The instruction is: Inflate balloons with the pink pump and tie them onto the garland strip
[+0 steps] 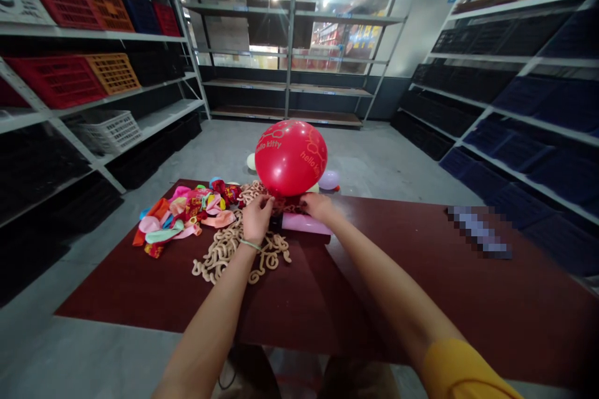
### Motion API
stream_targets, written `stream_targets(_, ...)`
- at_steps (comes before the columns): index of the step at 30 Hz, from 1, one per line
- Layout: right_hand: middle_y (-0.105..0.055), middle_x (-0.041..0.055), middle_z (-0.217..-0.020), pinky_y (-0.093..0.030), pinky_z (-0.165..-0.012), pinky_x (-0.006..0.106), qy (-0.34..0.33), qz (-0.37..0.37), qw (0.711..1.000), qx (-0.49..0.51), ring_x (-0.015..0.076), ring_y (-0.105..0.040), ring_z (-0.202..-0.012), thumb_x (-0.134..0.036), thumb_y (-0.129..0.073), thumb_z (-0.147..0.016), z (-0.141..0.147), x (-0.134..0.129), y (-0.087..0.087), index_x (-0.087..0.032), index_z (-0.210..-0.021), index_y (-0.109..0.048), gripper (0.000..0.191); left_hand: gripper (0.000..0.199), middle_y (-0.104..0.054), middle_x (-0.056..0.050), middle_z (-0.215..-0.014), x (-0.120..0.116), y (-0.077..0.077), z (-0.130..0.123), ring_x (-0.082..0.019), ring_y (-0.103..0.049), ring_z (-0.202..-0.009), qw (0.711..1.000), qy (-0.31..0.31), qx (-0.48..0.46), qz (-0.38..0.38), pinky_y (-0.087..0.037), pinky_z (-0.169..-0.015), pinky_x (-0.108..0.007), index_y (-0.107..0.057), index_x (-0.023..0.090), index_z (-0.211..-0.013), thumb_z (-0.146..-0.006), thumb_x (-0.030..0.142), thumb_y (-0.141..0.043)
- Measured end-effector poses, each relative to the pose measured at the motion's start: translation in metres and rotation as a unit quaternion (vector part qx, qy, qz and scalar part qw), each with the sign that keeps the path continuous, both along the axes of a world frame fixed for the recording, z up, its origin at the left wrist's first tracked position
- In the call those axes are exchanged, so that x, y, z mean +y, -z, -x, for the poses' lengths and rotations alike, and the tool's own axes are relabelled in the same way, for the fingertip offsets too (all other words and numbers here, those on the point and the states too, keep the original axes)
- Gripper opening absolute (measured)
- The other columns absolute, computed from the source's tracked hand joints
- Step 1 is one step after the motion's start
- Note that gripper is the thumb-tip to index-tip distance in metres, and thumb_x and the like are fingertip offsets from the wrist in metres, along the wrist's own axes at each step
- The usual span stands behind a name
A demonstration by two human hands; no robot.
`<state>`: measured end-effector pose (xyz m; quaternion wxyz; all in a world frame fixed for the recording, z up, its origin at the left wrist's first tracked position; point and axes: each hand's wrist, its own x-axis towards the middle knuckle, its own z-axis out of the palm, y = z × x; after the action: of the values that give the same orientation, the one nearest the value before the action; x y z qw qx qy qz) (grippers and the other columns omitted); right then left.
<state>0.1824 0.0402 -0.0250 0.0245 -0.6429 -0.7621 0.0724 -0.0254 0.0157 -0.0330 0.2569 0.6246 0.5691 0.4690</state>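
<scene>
A blown-up red balloon (290,159) with "hello kitty" printing stands over the far edge of the table, its lower end between my hands. My left hand (257,217) is closed in a pinch at the balloon's lower left, by its neck. Just right of it, my right hand (317,207) has its fingertips pressed together; what they grip is hidden. Below my right hand lies a pink-purple tube (306,223). Tan curled pieces (224,254) are heaped around and beneath my left wrist. Flat balloons (187,212) in many colours form a pile on the left.
The dark red table (374,274) carries a blurred-out oblong object (480,232) on its right. A purple balloon (329,179) and a pale balloon (251,162) show beyond the far edge. Shelves with crates (110,131) line the left; dark bins (528,131) fill the right.
</scene>
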Motion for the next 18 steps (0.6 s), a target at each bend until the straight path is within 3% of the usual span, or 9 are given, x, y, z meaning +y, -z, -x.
stream_targets(4, -0.071, 0.005, -0.09, -0.043, -0.07, 0.025, 0.004, 0.016, 0.999, 0.044, 0.017, -0.062, -0.08, -0.022, -0.064, -0.081, -0.003, 0.001, 0.0, -0.022, -0.086, -0.071, 0.009, 0.028, -0.069, -0.001, -0.069, 0.001, 0.0, 0.001, -0.015, -0.062, -0.064, 1.0, 0.003, -0.005, 0.011, -0.042, -0.065, -0.024, -0.072, 0.02, -0.087, -0.087, 0.043, -0.056)
stream_targets(8, -0.069, 0.0019, -0.085, -0.043, -0.07, 0.024, -0.022, -0.016, 0.984, 0.178, 0.0151, -0.062, -0.078, -0.017, -0.06, -0.081, -0.015, -0.025, -0.014, -0.022, -0.083, -0.066, 0.008, 0.029, -0.068, 0.0, -0.067, 0.002, -0.001, 0.002, -0.015, -0.061, -0.063, 1.0, 0.0, -0.007, 0.012, -0.041, -0.063, -0.024, -0.072, 0.02, -0.085, -0.088, 0.044, -0.055)
stream_targets(11, -0.068, -0.0003, -0.083, -0.045, -0.07, 0.025, -0.045, -0.029, 0.972, 0.23, 0.0132, -0.061, -0.075, -0.023, -0.053, -0.085, -0.029, -0.049, -0.037, -0.022, -0.086, -0.063, 0.01, 0.029, -0.069, -0.001, -0.068, 0.001, -0.002, 0.002, -0.016, -0.061, -0.064, 1.0, 0.004, -0.001, -0.001, -0.041, -0.063, -0.025, -0.072, 0.02, -0.085, -0.088, 0.044, -0.055)
stream_targets(13, -0.067, 0.001, -0.085, -0.047, -0.07, 0.027, -0.056, -0.07, 0.943, 0.319, 0.014, -0.06, -0.076, -0.03, -0.054, -0.086, -0.035, -0.06, -0.057, -0.021, -0.087, -0.062, 0.013, 0.029, -0.068, -0.001, -0.068, -0.001, -0.003, 0.0, -0.016, -0.061, -0.064, 1.0, 0.009, 0.001, -0.008, -0.041, -0.063, -0.025, -0.071, 0.02, -0.085, -0.088, 0.044, -0.055)
stream_targets(18, -0.063, 0.0007, -0.082, -0.048, -0.063, 0.028, -0.032, -0.128, 0.907, 0.4, 0.0134, -0.056, -0.068, -0.035, -0.057, -0.083, -0.04, -0.063, -0.101, -0.021, -0.088, -0.059, 0.015, 0.027, -0.069, 0.0, -0.067, -0.004, -0.004, -0.003, -0.016, -0.062, -0.063, 0.999, 0.035, -0.005, -0.014, -0.042, -0.064, -0.025, -0.07, 0.021, -0.086, -0.089, 0.044, -0.056)
